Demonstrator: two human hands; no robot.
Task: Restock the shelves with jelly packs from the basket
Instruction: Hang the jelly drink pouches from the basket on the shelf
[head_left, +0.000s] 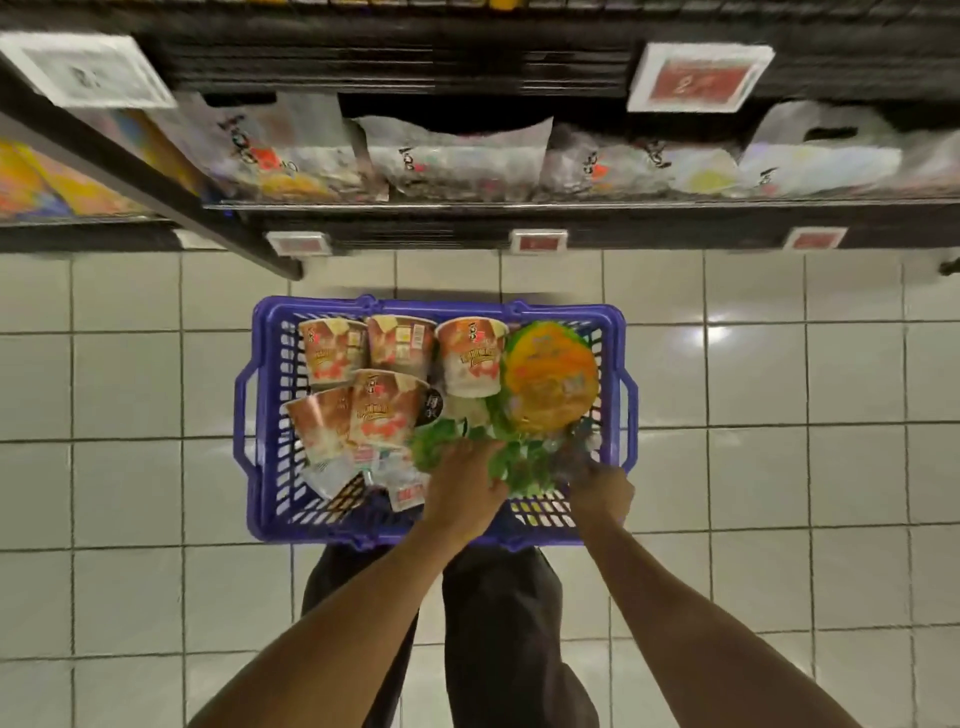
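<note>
Many goods are lying in the blue slatted plastic basket (311, 532) on the white tiled floor (130, 389), so restocking is being judged barely begun. A crinkly green plastic jelly pack (519, 465), at the basket's near right, is being gripped by the left hand (462, 491), fingers curled on it. The right hand (602, 491) is being pressed against the wrapping, but whether its fingers are clamped cannot be told.

Shelf packs (457, 156) and price tags (698, 78) blurred
</note>
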